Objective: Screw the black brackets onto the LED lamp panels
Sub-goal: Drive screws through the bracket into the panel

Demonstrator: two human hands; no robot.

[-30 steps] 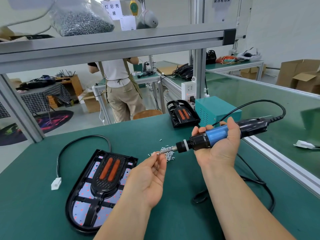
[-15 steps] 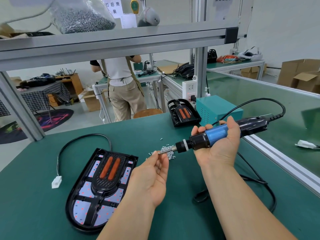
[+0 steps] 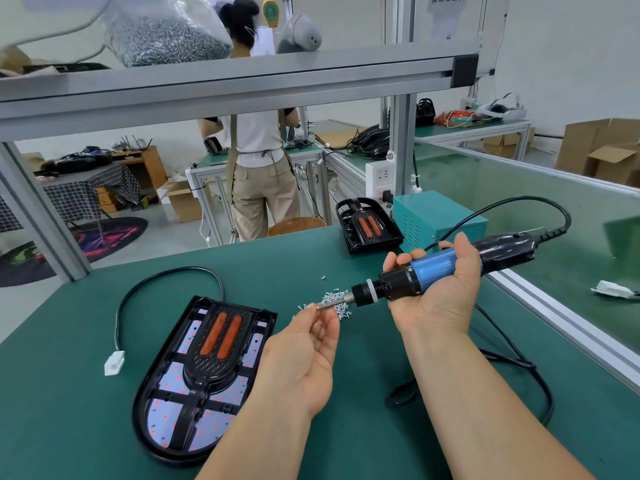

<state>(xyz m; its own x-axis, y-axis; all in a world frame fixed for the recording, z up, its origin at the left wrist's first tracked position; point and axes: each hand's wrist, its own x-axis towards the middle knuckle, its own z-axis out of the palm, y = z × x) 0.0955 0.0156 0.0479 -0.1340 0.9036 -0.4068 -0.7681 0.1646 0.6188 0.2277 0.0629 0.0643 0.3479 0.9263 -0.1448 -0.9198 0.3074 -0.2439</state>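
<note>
Green mat, blue tool, and we're loading up. From the head view, our right hand [image 3: 446, 296] is wrapped round the blue barrel of the electric screwdriver [image 3: 433, 268]. The fingers curl over it, and the tool is held level above the table [image 3: 346, 427] with its bit [image 3: 334, 303] pointing left. Our left hand [image 3: 304, 355] sits palm-up, thumb and forefinger pinched together right at the bit's tip on what looks like a single screw [image 3: 318, 306]. It's tiny, so that's our judgement, not a clean sighting. The loose pile of screws [image 3: 337, 297] lies on the mat just behind.

And the work itself? The LED lamp panel [image 3: 162, 403] lies flat on the mat, left of our left hand, with the black bracket [image 3: 211, 368] seated on top of it. A second panel [image 3: 369, 225] waits at the far edge beside the teal box [image 3: 436, 216].

To do this step well, we want the screw's head square on the bit and in line with the tool before the pinch lets go. A crooked screw will likely drop on the way over. After that we'd stand the tool upright over a bracket hole and run it only once the tip is seated.

Now the writing. A white sign [image 3: 445, 1] hangs at the top, its Chinese characters clipped by the frame edge and too uncertain to read. We can't make out a brand on the screwdriver or the box.
</note>
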